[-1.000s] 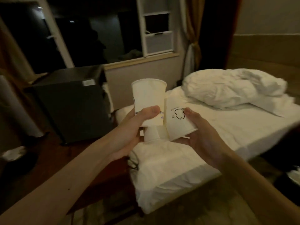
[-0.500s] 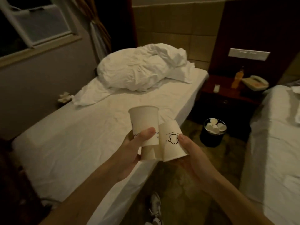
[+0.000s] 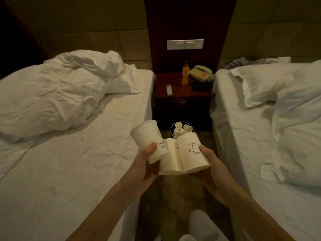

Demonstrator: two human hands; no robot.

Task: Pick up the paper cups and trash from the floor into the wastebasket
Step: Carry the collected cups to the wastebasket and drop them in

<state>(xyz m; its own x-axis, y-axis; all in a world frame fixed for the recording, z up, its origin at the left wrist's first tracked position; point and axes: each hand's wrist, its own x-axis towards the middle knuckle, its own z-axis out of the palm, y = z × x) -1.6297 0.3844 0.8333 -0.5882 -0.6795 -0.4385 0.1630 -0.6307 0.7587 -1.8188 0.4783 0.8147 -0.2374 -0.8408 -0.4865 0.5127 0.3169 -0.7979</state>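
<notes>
My left hand [image 3: 145, 166] grips a white paper cup [image 3: 147, 139] that tilts left with its mouth up. My right hand [image 3: 211, 168] holds an upside-down paper cup [image 3: 191, 153] with a line drawing on it. A third cup [image 3: 169, 158] is wedged between the two; which hand carries it I cannot tell. All three hang above the aisle floor between two beds. Just beyond them on the floor stands the dark round wastebasket [image 3: 172, 126], with several white cups inside and its lower part hidden behind the held cups.
White beds flank the narrow aisle, the left bed [image 3: 73, 153] and the right bed [image 3: 271, 136]. A dark red nightstand [image 3: 182, 94] behind the basket carries an orange bottle [image 3: 185, 73], a phone [image 3: 200, 73] and a remote. My trouser leg [image 3: 203, 225] shows at the bottom.
The view has swung right, from the window and left bed to the aisle. The wastebasket now lies straight ahead and closer. Both hands keep the same cups.
</notes>
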